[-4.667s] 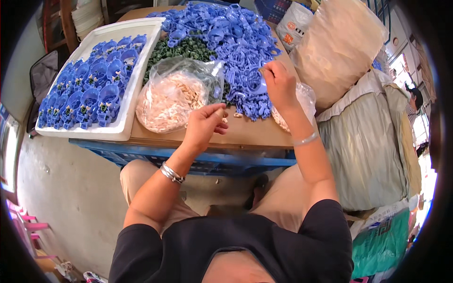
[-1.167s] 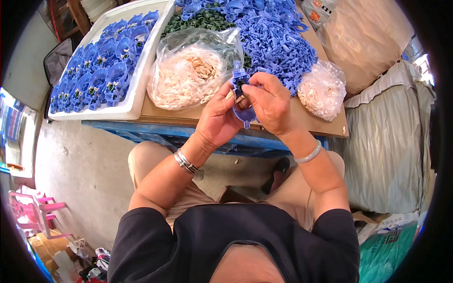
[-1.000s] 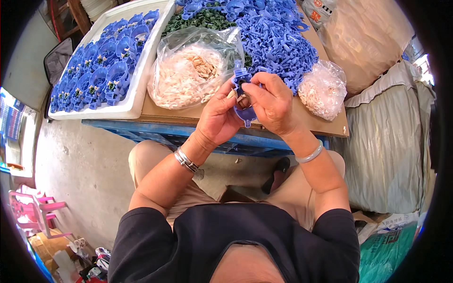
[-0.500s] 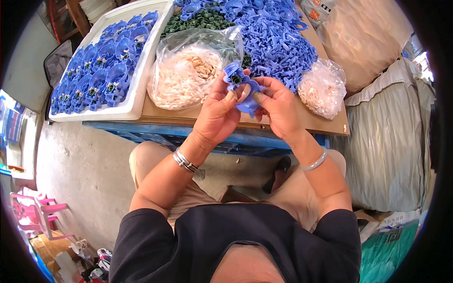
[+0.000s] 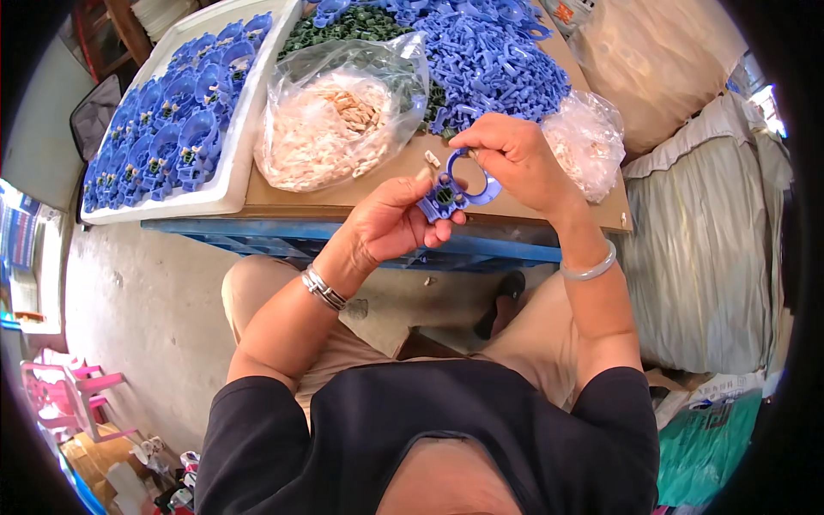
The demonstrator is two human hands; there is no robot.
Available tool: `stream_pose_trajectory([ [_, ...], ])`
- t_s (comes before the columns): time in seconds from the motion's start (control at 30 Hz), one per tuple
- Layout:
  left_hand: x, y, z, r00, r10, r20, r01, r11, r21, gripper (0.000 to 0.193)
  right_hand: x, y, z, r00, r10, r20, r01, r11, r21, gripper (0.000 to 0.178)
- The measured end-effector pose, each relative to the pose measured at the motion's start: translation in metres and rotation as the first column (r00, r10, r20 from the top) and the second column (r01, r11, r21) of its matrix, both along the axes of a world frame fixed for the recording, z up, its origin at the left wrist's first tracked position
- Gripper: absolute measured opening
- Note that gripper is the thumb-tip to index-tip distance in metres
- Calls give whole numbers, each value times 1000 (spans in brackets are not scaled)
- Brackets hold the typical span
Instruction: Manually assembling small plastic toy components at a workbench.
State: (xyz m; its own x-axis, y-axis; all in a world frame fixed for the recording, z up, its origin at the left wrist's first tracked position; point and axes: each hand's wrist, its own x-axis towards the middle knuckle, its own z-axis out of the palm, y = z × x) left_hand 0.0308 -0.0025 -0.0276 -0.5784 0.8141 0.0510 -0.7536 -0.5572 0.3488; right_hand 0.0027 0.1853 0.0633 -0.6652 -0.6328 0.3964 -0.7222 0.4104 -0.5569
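Part: blue ring-shaped plastic piece (image 5: 453, 185), held above the brown board tabletop's (image 5: 386, 176) near edge.
Left hand (image 5: 390, 225): fingers pinch the piece's blocky lower end.
Right hand (image 5: 513, 157): fingertips grip the ring's top.
Behind: clear bag of pale small parts (image 5: 330, 120); heap of loose blue plastic pieces (image 5: 489, 56).
Left: white foam tray of blue pieces (image 5: 225, 176).

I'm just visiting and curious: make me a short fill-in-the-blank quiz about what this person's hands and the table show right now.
1. Both hands hold one ring-shaped plastic part whose colour is ____.
2. The finished pieces lie in a foam tray whose colour is ____.
3. The left hand has metal bangles at the ____.
4. The pale small pieces sit in a clear plastic ____ beside the tray.

Missing words: blue; white; wrist; bag
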Motion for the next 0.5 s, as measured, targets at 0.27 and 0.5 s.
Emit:
stream_pose_trajectory([
  [0.27,-6,-33,34,882,470,17,-463,861,212,47,-22,-16,-11,914,-2,406,222,840,-496,20],
  [0.5,-27,-75,37,752,658,28,-605,673,424,43,-63,-114,-29,974,83,-210,-91,996,-26,11],
])
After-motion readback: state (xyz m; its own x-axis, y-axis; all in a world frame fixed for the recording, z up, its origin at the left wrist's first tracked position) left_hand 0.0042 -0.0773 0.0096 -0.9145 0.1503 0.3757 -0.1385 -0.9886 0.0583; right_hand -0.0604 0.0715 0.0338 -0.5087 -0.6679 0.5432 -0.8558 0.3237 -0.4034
